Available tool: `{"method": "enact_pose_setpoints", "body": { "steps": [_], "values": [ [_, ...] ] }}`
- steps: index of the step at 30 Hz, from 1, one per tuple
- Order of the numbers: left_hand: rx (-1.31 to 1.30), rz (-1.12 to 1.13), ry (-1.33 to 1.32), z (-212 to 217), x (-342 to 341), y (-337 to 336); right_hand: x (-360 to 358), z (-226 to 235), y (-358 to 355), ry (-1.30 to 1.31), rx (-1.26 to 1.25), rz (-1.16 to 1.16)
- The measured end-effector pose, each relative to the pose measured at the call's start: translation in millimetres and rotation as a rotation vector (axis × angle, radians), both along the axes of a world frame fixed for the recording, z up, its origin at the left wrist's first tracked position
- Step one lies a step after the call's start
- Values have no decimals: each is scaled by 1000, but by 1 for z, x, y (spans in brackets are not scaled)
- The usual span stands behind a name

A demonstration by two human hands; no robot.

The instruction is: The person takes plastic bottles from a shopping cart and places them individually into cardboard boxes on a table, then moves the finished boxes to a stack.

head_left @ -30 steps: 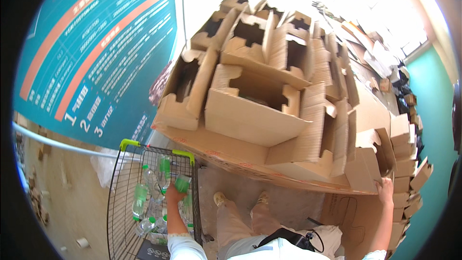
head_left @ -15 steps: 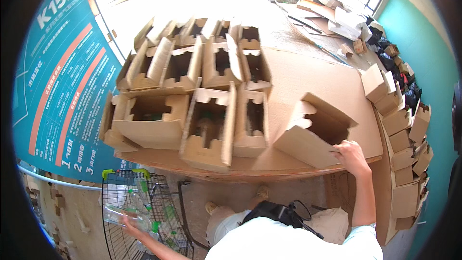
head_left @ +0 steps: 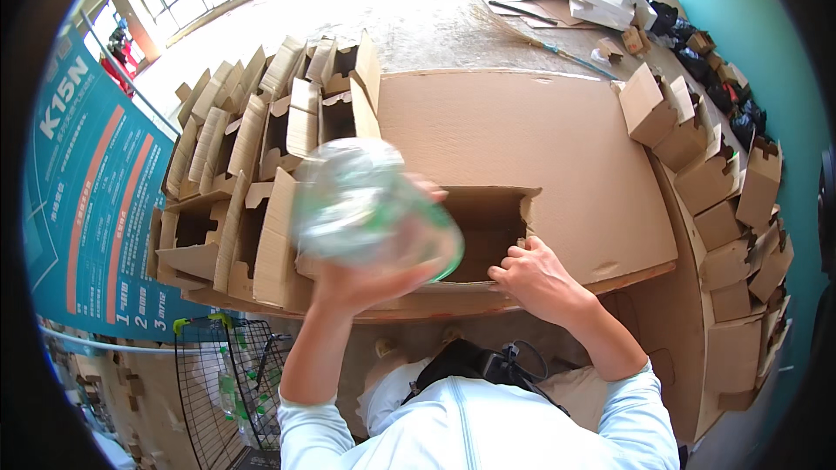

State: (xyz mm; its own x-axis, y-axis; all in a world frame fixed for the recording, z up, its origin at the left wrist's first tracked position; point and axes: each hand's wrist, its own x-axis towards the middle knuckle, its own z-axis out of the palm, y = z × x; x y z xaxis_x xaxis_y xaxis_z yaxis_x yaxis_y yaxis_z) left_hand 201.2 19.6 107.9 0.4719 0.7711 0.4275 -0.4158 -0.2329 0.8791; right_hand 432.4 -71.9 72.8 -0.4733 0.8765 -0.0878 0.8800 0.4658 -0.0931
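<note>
My left hand [head_left: 383, 265] is closed around a large clear bottle [head_left: 344, 196] with green tints, held above the table and smeared by motion. Whether it grips one bottle or more, I cannot tell. Just right of it, an open cardboard box [head_left: 488, 213] sits near the table's front edge, its left part hidden behind the bottle and hand. With bent fingers, my right hand [head_left: 544, 278] pinches the right front edge of this box.
Rows of open cardboard boxes [head_left: 279, 135] crowd the table's left side, on a cardboard sheet [head_left: 488, 122]. At lower left a black wire cart [head_left: 205, 383] holds several green-capped clear bottles. More boxes [head_left: 718, 226] line the right side. A blue banner [head_left: 104, 209] stands left.
My left hand has brought the bottle from the cart up over the table. My right hand has pulled the box leftward, beside the rows. The view has shifted too.
</note>
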Motion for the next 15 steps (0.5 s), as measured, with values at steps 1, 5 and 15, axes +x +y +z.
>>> {"method": "enact_pose_setpoints", "body": {
  "steps": [1,5,15],
  "values": [
    [195,18,375,-5,14,17,2,2,-1,21,-3,-12],
    [357,-196,838,-21,59,35,16,-2,-13,158,177,-66],
    [682,-708,1874,-155,105,63,13,-28,-18,372,309,-64]
  ]
}}
